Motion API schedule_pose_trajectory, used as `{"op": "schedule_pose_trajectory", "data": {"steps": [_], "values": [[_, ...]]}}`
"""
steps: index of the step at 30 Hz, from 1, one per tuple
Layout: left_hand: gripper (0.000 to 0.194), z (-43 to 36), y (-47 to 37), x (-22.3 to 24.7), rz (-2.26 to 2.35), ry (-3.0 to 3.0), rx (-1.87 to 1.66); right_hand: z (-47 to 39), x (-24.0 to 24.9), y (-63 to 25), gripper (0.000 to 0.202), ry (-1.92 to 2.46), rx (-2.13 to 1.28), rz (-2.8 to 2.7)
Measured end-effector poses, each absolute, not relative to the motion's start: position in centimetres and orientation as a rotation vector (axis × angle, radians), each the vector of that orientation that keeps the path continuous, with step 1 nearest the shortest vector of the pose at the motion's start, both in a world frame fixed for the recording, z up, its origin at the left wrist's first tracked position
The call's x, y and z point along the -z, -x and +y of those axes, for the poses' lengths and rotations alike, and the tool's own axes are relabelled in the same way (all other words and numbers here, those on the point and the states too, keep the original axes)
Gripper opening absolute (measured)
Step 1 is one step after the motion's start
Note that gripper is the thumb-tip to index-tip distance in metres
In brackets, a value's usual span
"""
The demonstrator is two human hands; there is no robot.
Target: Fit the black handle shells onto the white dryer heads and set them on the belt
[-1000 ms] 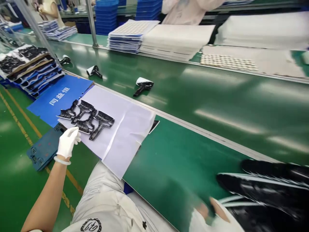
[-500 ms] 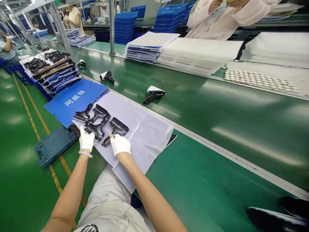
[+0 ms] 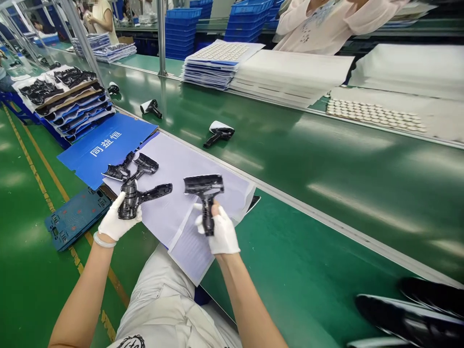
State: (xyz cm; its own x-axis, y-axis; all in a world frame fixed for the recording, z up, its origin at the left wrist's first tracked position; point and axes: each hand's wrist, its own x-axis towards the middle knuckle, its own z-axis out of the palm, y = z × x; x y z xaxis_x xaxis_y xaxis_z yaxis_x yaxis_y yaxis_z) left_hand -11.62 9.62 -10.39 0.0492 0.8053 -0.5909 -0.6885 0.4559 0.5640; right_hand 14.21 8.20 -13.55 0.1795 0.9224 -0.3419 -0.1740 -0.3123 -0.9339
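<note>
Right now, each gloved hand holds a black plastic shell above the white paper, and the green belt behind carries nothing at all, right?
Not quite. The head view shows the left hand and right hand each holding a black shell above the white paper, but the green belt carries several black-and-white parts.

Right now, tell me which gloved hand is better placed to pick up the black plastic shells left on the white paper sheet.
Left, probably. The left hand sits just below the remaining shells, though it holds one already. The right hand grips another shell farther away.
</note>
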Motion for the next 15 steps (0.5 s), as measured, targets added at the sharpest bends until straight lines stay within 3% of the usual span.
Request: {"op": "schedule_pose_trajectory", "data": {"steps": [3,7,9,12,15], "values": [[0.021,9.5,9.4,10.5,0.932,-0.199,-1.118,5.3,12.9,-16.7,0.068,1.245,-1.221,-0.694],[0.013,8.7,5.6,10.9,0.872,-0.336,-1.046,1.5,13.3,-18.7,0.049,1.421,-0.809,-1.051],[0.02,8.0,4.0,11.2,0.852,-0.427,-1.013,0.1,13.4,-19.4,0.046,1.473,-0.486,-1.34],[0.04,7.1,2.3,11.5,0.841,-0.573,-0.967,-1.2,13.0,-20.2,0.059,1.398,-0.072,-1.664],[0.052,6.4,1.4,11.0,0.855,-0.733,-0.936,-1.8,12.1,-20.6,0.067,1.351,0.03,-1.792]]}}
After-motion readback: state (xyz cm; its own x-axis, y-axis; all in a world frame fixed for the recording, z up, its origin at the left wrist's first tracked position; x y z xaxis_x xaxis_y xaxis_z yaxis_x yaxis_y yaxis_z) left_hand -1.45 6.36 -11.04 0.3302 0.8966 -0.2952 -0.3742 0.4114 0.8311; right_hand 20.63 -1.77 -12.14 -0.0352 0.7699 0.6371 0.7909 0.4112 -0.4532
